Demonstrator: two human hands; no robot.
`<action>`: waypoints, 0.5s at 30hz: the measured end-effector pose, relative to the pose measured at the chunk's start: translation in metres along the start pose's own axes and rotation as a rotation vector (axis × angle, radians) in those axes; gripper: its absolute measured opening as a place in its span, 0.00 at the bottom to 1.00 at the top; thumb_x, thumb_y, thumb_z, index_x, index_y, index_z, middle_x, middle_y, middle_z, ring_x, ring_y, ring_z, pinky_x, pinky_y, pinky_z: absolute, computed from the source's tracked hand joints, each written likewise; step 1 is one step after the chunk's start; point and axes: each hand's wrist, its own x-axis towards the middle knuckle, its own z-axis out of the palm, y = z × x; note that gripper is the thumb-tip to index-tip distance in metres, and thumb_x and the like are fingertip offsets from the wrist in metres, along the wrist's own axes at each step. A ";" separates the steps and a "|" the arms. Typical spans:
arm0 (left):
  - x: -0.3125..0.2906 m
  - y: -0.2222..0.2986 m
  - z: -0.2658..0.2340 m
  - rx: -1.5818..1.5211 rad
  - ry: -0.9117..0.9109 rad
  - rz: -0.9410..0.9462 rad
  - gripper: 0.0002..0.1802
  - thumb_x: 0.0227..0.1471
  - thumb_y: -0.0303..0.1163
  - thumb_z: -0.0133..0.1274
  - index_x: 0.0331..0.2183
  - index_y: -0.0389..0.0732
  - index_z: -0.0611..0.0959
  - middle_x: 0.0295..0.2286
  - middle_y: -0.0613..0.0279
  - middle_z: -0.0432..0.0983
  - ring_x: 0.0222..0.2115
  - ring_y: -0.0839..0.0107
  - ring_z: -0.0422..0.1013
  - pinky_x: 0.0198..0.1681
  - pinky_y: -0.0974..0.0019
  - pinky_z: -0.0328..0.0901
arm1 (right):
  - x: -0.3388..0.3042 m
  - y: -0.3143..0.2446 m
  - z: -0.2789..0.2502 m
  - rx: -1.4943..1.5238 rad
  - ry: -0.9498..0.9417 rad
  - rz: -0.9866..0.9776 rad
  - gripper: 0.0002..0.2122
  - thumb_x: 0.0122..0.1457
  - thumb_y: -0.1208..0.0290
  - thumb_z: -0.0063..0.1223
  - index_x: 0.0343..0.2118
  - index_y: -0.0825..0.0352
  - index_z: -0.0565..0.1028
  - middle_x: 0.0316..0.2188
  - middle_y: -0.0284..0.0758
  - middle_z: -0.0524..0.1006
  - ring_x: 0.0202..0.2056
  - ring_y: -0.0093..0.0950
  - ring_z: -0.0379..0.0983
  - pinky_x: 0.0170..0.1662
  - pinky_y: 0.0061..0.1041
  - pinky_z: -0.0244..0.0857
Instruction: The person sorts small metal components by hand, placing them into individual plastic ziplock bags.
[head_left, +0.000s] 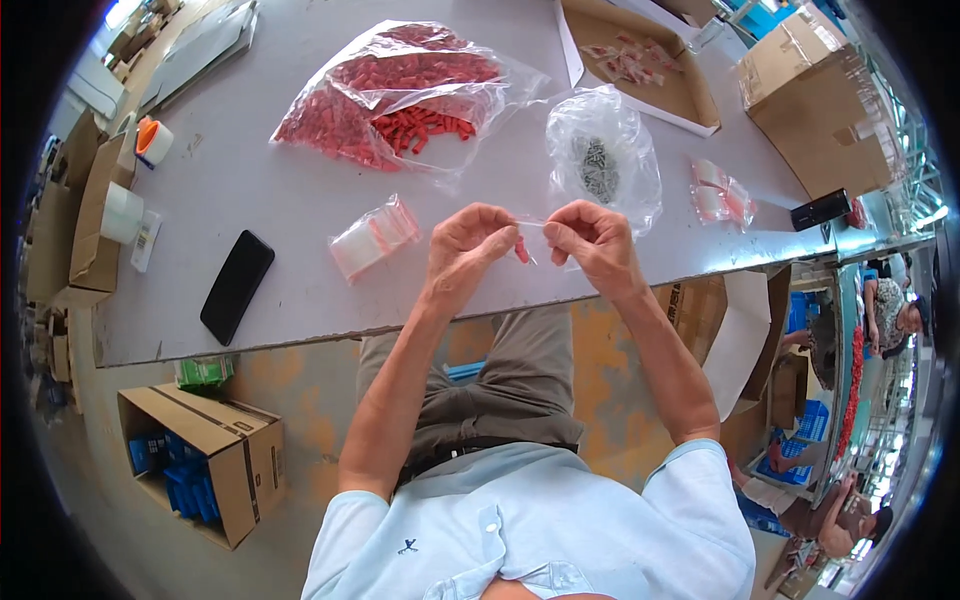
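Near the table's front edge, my left hand (468,243) and my right hand (598,243) pinch the top of a small clear plastic bag (533,247) between thumbs and fingers. A small red plug-like piece (521,251) and a thin metal-looking piece show at the bag. Left of my hands lies a bundle of flat clear bags (374,240) with red edges. Beyond them rests a large clear bag of red pieces (420,80), its opening facing me. A clear bag of dark metal screws or similar pieces (599,170) sits just past my right hand.
On the grey table (300,215) are a black phone (237,287), tape rolls (153,142), a shallow carton with filled packets (632,60), more small bags (722,195) and a black device (819,209). A cardboard box (815,100) stands far right. People sit at right.
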 end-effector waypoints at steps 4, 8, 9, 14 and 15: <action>-0.001 -0.006 -0.007 -0.052 -0.008 0.008 0.06 0.60 0.23 0.59 0.39 0.33 0.82 0.31 0.60 0.81 0.32 0.72 0.78 0.39 0.67 0.72 | 0.000 0.002 0.003 -0.031 -0.024 0.002 0.05 0.63 0.74 0.64 0.36 0.70 0.81 0.26 0.30 0.81 0.27 0.16 0.76 0.30 0.16 0.70; -0.002 -0.010 -0.010 -0.047 0.004 0.038 0.04 0.59 0.21 0.58 0.38 0.32 0.82 0.30 0.61 0.81 0.32 0.72 0.78 0.39 0.66 0.73 | -0.002 0.003 0.004 -0.137 -0.043 -0.013 0.07 0.61 0.73 0.66 0.37 0.70 0.82 0.27 0.29 0.80 0.28 0.15 0.76 0.31 0.16 0.70; -0.002 -0.009 -0.009 -0.031 0.003 0.039 0.04 0.59 0.20 0.58 0.37 0.33 0.83 0.30 0.61 0.81 0.32 0.72 0.78 0.38 0.66 0.73 | -0.002 0.003 0.003 -0.217 -0.044 -0.056 0.07 0.60 0.73 0.67 0.38 0.70 0.82 0.28 0.29 0.80 0.28 0.15 0.75 0.32 0.17 0.70; 0.001 -0.013 -0.007 0.017 0.014 0.031 0.04 0.57 0.18 0.58 0.36 0.33 0.83 0.30 0.61 0.81 0.32 0.73 0.78 0.39 0.67 0.73 | 0.003 -0.018 0.007 -0.482 -0.069 -0.210 0.07 0.59 0.75 0.67 0.39 0.68 0.82 0.31 0.29 0.78 0.31 0.16 0.75 0.34 0.18 0.69; 0.001 -0.014 -0.007 0.052 0.012 0.033 0.04 0.56 0.18 0.58 0.35 0.33 0.83 0.30 0.61 0.81 0.31 0.73 0.77 0.39 0.68 0.73 | 0.003 -0.021 0.009 -0.511 -0.105 -0.200 0.06 0.58 0.77 0.66 0.38 0.68 0.82 0.31 0.30 0.78 0.31 0.16 0.75 0.34 0.19 0.69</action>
